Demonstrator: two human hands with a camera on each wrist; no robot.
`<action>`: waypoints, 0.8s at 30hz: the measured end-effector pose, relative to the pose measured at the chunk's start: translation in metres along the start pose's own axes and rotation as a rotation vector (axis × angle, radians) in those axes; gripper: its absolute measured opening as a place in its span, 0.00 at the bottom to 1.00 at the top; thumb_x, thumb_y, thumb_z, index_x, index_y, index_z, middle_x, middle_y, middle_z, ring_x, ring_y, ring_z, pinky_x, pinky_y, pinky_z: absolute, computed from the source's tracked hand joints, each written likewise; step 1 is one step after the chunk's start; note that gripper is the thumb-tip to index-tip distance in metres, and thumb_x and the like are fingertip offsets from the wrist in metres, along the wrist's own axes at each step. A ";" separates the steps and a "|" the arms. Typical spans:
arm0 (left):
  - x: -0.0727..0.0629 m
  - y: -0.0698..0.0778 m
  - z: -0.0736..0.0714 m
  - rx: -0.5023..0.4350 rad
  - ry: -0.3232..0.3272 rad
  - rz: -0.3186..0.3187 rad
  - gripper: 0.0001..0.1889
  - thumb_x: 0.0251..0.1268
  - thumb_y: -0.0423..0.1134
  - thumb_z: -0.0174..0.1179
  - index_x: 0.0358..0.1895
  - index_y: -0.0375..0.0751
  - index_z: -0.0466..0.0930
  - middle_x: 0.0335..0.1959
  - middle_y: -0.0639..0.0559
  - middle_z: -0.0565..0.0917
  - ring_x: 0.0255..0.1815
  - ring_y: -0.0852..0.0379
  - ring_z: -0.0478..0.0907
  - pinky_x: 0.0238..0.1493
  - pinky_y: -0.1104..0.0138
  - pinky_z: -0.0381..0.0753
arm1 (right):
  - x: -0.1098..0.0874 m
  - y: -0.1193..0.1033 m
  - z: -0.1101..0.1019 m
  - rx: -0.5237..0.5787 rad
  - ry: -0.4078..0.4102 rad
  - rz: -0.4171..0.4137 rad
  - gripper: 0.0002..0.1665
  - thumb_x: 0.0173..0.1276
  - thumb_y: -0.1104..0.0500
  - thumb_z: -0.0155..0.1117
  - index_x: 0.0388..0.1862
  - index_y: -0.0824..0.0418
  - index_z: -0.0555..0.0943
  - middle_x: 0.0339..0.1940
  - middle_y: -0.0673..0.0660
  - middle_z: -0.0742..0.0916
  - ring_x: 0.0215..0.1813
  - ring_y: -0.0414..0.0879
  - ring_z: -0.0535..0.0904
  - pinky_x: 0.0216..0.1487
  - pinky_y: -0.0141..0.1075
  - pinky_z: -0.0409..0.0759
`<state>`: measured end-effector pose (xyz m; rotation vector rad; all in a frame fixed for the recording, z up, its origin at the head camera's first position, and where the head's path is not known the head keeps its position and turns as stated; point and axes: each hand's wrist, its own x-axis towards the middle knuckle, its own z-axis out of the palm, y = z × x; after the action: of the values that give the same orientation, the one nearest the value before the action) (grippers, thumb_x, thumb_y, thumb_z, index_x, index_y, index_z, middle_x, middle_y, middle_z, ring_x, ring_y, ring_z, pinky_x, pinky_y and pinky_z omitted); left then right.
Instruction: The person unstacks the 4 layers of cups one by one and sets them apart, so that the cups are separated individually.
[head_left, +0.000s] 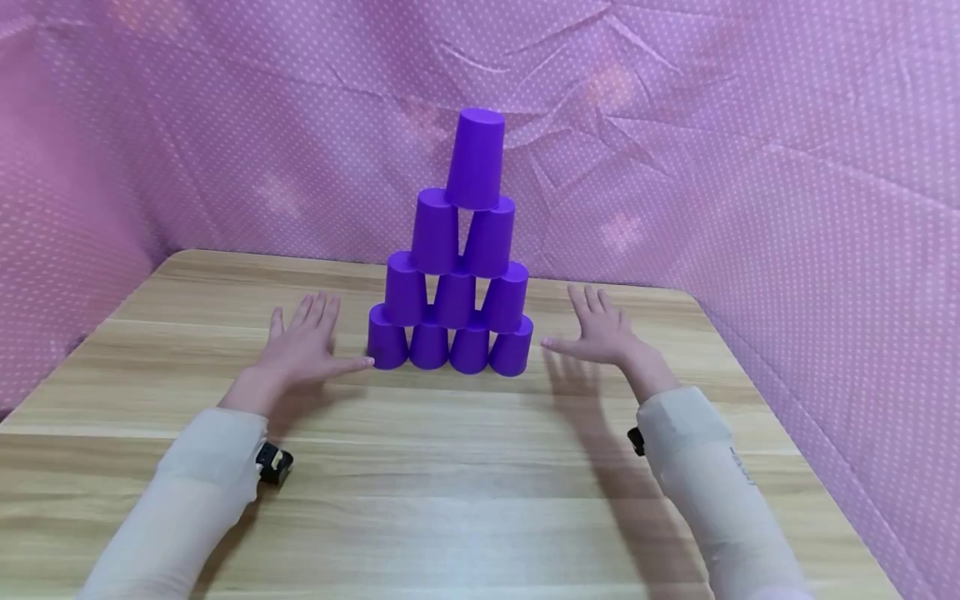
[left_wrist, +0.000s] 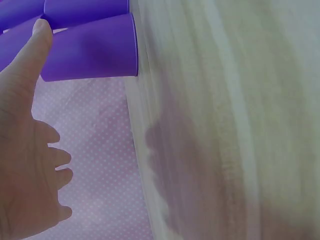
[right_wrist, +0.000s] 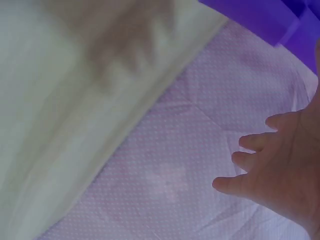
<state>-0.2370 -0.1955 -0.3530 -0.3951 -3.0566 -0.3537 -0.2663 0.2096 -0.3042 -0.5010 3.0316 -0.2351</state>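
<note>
Ten-cup purple pyramid (head_left: 457,283) stands complete near the table's (head_left: 225,500) far edge. Left hand (head_left: 303,346) and right hand (head_left: 600,329) flank its base, fingers spread, holding nothing. Any further contact likely demands care against toppling.

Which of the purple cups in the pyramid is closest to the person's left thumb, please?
The leftmost cup of the bottom row of four. The left hand points its thumb tip right beside it, while every other cup sits farther right or higher up.
</note>
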 end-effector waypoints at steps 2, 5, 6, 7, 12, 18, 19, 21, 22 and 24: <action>0.002 -0.001 0.000 -0.018 0.006 -0.004 0.59 0.40 0.75 0.43 0.65 0.34 0.32 0.65 0.38 0.34 0.64 0.44 0.27 0.53 0.47 0.15 | 0.002 -0.001 -0.009 0.028 0.009 -0.002 0.60 0.50 0.28 0.48 0.67 0.61 0.36 0.66 0.68 0.44 0.64 0.62 0.34 0.56 0.63 0.38; 0.005 -0.003 0.001 -0.054 0.018 -0.005 0.59 0.39 0.75 0.44 0.65 0.32 0.34 0.65 0.37 0.35 0.64 0.43 0.28 0.53 0.48 0.15 | 0.006 -0.004 -0.023 0.065 0.016 0.006 0.60 0.50 0.29 0.49 0.67 0.62 0.36 0.66 0.68 0.44 0.64 0.62 0.33 0.57 0.62 0.35; 0.006 -0.003 0.001 -0.073 0.022 -0.007 0.60 0.39 0.75 0.45 0.65 0.32 0.34 0.66 0.38 0.35 0.64 0.43 0.29 0.54 0.48 0.16 | 0.007 -0.006 -0.027 0.072 0.020 0.010 0.60 0.50 0.29 0.50 0.67 0.62 0.37 0.66 0.68 0.45 0.64 0.62 0.34 0.57 0.61 0.35; 0.007 -0.004 0.002 -0.089 0.026 -0.008 0.60 0.39 0.75 0.46 0.65 0.32 0.34 0.66 0.38 0.35 0.64 0.43 0.30 0.54 0.48 0.16 | 0.008 -0.007 -0.032 0.079 0.023 0.013 0.60 0.50 0.29 0.50 0.67 0.62 0.37 0.66 0.67 0.45 0.64 0.62 0.34 0.57 0.61 0.35; 0.011 -0.006 0.005 -0.204 0.053 -0.019 0.60 0.39 0.71 0.51 0.65 0.33 0.33 0.66 0.38 0.37 0.64 0.42 0.34 0.56 0.46 0.22 | 0.016 -0.018 -0.053 0.079 0.045 0.003 0.59 0.50 0.29 0.51 0.68 0.59 0.37 0.67 0.64 0.46 0.65 0.60 0.36 0.58 0.60 0.36; 0.017 -0.006 0.012 -0.362 0.102 -0.012 0.61 0.35 0.68 0.58 0.66 0.33 0.36 0.65 0.35 0.43 0.63 0.39 0.42 0.58 0.43 0.38 | 0.026 -0.030 -0.073 0.136 0.102 -0.071 0.58 0.51 0.32 0.53 0.68 0.59 0.38 0.67 0.63 0.49 0.65 0.58 0.40 0.60 0.56 0.41; 0.018 -0.005 0.013 -0.390 0.106 -0.009 0.61 0.35 0.67 0.59 0.65 0.32 0.37 0.65 0.35 0.44 0.63 0.38 0.44 0.59 0.44 0.41 | 0.028 -0.032 -0.076 0.154 0.111 -0.087 0.58 0.51 0.33 0.54 0.68 0.61 0.38 0.67 0.64 0.49 0.66 0.57 0.41 0.61 0.55 0.42; 0.019 -0.005 0.016 -0.458 0.100 -0.010 0.60 0.36 0.65 0.61 0.65 0.32 0.36 0.64 0.33 0.45 0.62 0.37 0.46 0.59 0.46 0.46 | 0.030 -0.036 -0.081 0.191 0.124 -0.110 0.57 0.52 0.35 0.55 0.67 0.63 0.39 0.66 0.64 0.50 0.66 0.56 0.43 0.62 0.51 0.44; 0.019 -0.004 0.017 -0.498 0.094 -0.014 0.60 0.36 0.63 0.62 0.65 0.33 0.35 0.64 0.33 0.45 0.61 0.36 0.48 0.59 0.47 0.48 | 0.031 -0.038 -0.084 0.207 0.129 -0.119 0.57 0.53 0.36 0.56 0.67 0.64 0.39 0.66 0.65 0.51 0.66 0.56 0.43 0.63 0.50 0.44; 0.020 -0.003 0.019 -0.567 0.080 -0.026 0.60 0.37 0.61 0.63 0.66 0.34 0.34 0.65 0.34 0.44 0.60 0.35 0.51 0.59 0.49 0.51 | 0.032 -0.042 -0.089 0.237 0.128 -0.123 0.57 0.53 0.37 0.56 0.67 0.64 0.39 0.66 0.64 0.51 0.66 0.55 0.43 0.63 0.48 0.44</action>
<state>-0.2572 -0.1895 -0.3710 -0.3433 -2.8337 -1.2095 -0.2909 0.1727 -0.2109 -0.6762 3.0376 -0.6472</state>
